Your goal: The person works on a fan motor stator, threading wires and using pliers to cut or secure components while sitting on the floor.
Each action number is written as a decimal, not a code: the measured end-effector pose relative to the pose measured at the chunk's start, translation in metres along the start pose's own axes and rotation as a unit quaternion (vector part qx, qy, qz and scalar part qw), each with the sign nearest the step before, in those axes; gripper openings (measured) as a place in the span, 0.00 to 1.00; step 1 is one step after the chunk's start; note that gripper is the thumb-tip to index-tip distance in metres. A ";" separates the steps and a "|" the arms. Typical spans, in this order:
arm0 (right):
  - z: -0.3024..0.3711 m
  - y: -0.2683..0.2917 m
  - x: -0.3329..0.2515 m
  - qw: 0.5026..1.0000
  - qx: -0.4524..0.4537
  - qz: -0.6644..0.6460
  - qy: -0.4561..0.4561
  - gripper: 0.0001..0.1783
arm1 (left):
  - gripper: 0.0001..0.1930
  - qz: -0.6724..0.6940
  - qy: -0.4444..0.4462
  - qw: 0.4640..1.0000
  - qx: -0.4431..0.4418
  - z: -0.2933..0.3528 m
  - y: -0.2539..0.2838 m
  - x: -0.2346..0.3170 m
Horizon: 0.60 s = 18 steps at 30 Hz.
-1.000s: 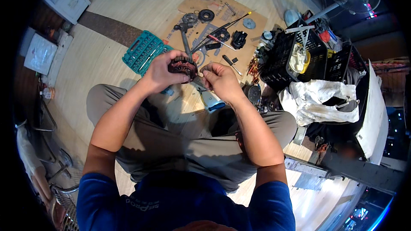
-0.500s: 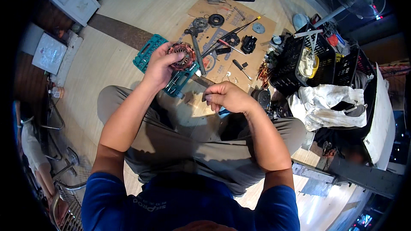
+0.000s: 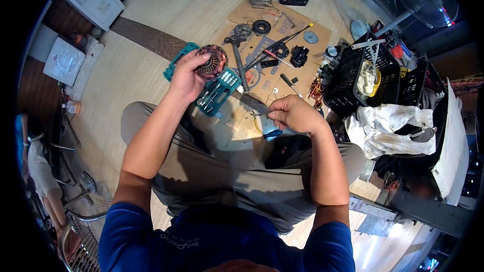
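One ridged, copper-red wound ring is gripped by the left hand; one teal plastic tool case is partly covered beneath. The right hand is pinched closed, any contents hidden.

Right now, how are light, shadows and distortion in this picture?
Head view: the left hand and right hand are brightly lit; head view: shadow darkens part of the trousers, and glare whitens the lower-right floor; head view: the white panel bows outward and corners go black.

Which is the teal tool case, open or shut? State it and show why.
Open: though the left hand hides part of it, the teal tool case shows sockets and other tools inside.
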State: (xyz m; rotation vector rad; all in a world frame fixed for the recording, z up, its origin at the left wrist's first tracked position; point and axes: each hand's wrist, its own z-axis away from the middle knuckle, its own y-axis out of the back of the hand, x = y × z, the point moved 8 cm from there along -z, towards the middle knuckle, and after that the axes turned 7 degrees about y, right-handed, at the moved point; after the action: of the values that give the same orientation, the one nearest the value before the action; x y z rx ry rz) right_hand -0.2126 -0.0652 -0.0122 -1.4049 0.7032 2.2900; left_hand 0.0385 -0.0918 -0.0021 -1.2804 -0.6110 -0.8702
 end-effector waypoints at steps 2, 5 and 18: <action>0.001 -0.002 0.003 1.000 -0.015 0.015 -0.004 0.09 | 0.16 0.001 -0.005 1.000 0.006 0.004 -0.009 0.001; 0.003 -0.003 -0.018 0.978 -0.011 0.150 0.142 0.15 | 0.15 -0.006 -0.013 1.000 0.011 0.008 -0.021 0.001; -0.036 -0.023 -0.018 0.953 0.166 -0.233 0.099 0.17 | 0.22 -0.155 -0.010 0.987 0.029 0.019 -0.045 -0.025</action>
State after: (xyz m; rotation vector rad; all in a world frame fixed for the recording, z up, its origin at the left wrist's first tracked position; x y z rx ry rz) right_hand -0.1669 -0.0684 -0.0150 -1.4598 0.6861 1.6046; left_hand -0.0112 -0.0702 0.0070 -1.1601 -0.8607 -1.0874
